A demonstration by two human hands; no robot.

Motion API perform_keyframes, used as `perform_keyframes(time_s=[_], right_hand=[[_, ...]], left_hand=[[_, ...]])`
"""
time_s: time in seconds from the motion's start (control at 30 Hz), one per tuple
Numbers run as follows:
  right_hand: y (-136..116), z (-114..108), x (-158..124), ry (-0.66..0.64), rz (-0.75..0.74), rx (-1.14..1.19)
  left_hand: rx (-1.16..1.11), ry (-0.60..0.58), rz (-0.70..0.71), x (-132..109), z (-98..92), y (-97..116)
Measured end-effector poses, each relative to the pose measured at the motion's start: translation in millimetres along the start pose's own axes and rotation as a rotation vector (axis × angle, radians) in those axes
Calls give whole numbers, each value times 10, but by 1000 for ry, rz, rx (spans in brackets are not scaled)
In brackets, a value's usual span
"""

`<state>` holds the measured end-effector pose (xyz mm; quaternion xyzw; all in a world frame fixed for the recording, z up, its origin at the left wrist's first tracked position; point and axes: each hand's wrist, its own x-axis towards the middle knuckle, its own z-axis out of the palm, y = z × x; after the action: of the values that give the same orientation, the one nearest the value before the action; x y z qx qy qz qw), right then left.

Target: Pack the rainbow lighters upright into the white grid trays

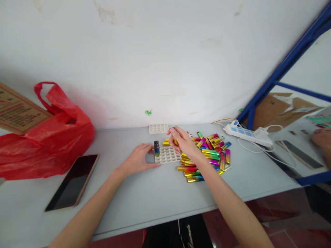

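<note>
A white tray with rows of holes [168,155] lies on the table, with a few dark-topped, shiny lighters [157,148] upright at its left end. My left hand [139,159] curves round that end, thumb along the front edge and fingers at the back corner, gripping the tray. Over the tray's right part, my right hand [181,140] is closed on a gold lighter [176,142], mostly hidden by the fingers. Beside and partly behind my right forearm spreads a loose pile of shiny multicoloured lighters [210,153].
A second white holed tray [158,128] sits against the wall. At left are a red plastic bag [69,127], a cardboard box [20,110] and a phone or tablet [73,182]. A white power strip [248,134] with cables lies right, near a blue frame [279,72]. Another person's hand [322,141] shows beyond it.
</note>
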<state>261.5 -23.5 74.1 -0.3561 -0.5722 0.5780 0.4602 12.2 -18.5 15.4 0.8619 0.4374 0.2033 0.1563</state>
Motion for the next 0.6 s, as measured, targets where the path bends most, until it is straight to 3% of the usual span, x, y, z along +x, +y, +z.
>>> perform_keyframes(time_s=[0.23, 0.43, 0.6], right_hand=[[360, 184, 59, 110, 206, 36], [383, 282, 14, 297, 344, -23], [420, 264, 1, 299, 283, -45]], left_hand=[[10, -16, -1, -14, 5, -2], [8, -8, -3, -6, -8, 19], [8, -26, -4, -3, -24, 38]])
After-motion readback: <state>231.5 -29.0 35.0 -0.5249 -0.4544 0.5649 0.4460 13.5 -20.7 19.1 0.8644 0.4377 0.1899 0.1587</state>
